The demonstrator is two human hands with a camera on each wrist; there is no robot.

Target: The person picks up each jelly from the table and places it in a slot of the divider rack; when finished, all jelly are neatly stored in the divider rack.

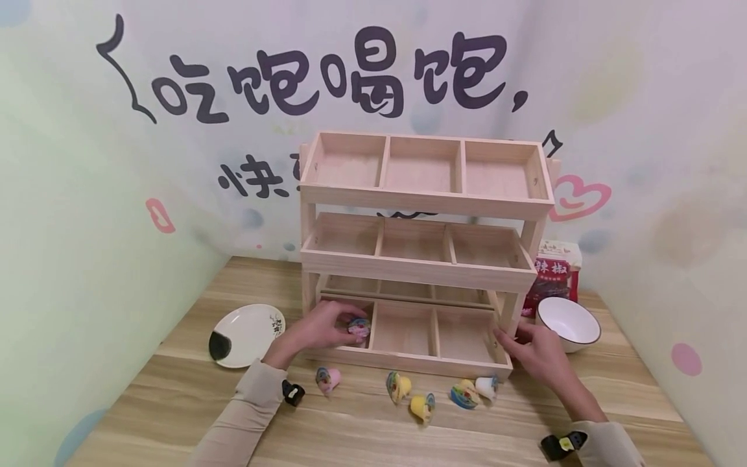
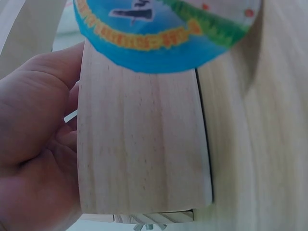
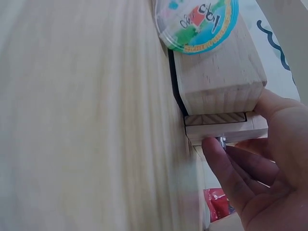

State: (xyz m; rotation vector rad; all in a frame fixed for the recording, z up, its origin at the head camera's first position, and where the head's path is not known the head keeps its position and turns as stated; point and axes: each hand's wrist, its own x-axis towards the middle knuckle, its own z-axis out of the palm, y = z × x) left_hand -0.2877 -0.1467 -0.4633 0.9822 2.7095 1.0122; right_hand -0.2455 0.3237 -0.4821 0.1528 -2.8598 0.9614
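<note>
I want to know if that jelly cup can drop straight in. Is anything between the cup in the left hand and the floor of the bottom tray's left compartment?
Nothing visible. The left hand holds the jelly cup over the bottom tray's left compartment, which looks bare. The middle shelf sits higher and farther back.

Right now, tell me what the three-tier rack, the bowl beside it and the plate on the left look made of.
Three-tier rack: pale unfinished-looking wood; grain lines and bare end grain show in the wrist views. Bowl: probably glazed ceramic, glossy white with a thin dark rim. Plate: likely ceramic too, smooth white with a black patch and small dark markings.
</note>
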